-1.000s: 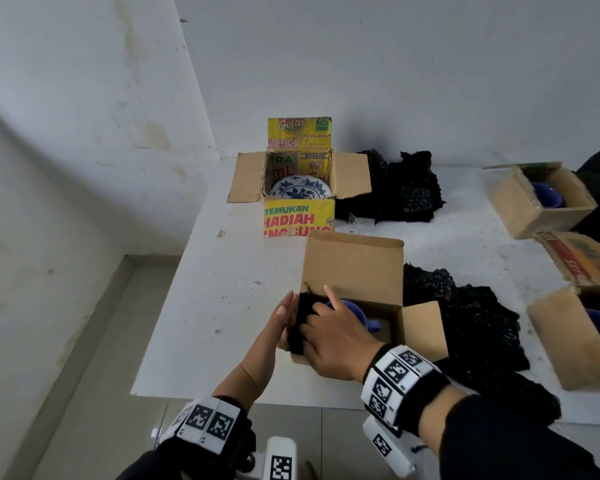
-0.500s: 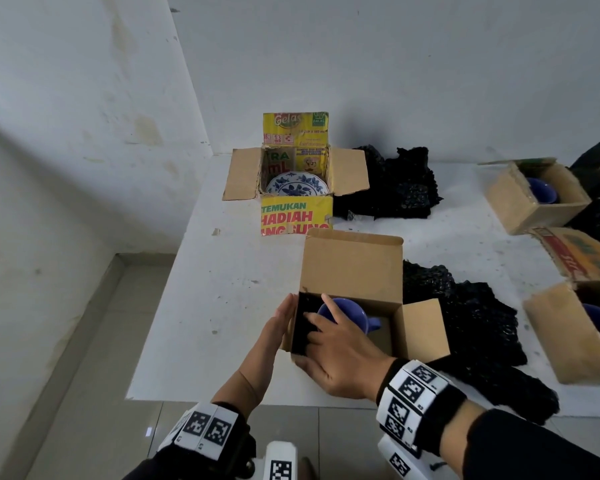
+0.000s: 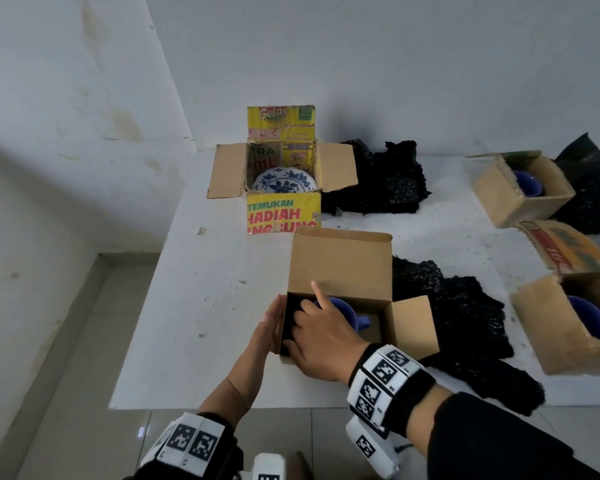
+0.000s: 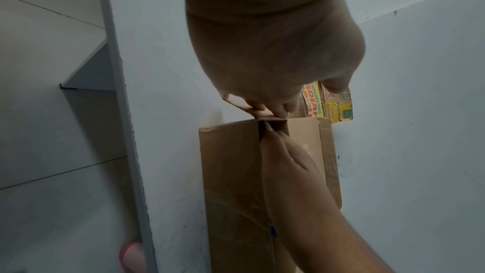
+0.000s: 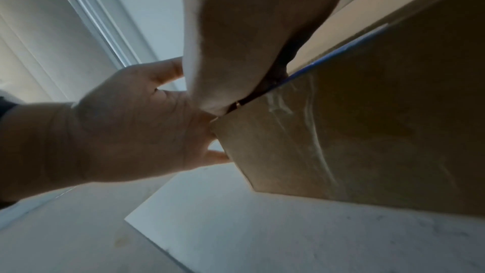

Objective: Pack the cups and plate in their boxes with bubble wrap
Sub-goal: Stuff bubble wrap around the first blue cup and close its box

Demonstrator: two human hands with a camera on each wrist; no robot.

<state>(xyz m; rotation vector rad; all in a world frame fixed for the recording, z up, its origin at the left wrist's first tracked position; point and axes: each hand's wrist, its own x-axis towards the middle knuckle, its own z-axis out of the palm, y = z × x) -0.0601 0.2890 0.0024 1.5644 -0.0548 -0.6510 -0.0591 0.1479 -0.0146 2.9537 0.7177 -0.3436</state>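
left hand (image 3: 269,325) flat, fingers straight on box (image 3: 340,268) left wall; right hand (image 3: 321,344) pushing black wrap (image 3: 293,318) beside blue cup (image 3: 343,308), index raised.

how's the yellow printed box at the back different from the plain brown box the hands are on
The yellow printed box holds a blue-and-white plate; the plain brown box holds a blue cup.
The yellow printed box carries bright lettering; the plain brown box is bare cardboard.
No hand is at the yellow printed box; the left hand rests flat on the plain brown box's side, and the right hand reaches into it.
Both stand open.
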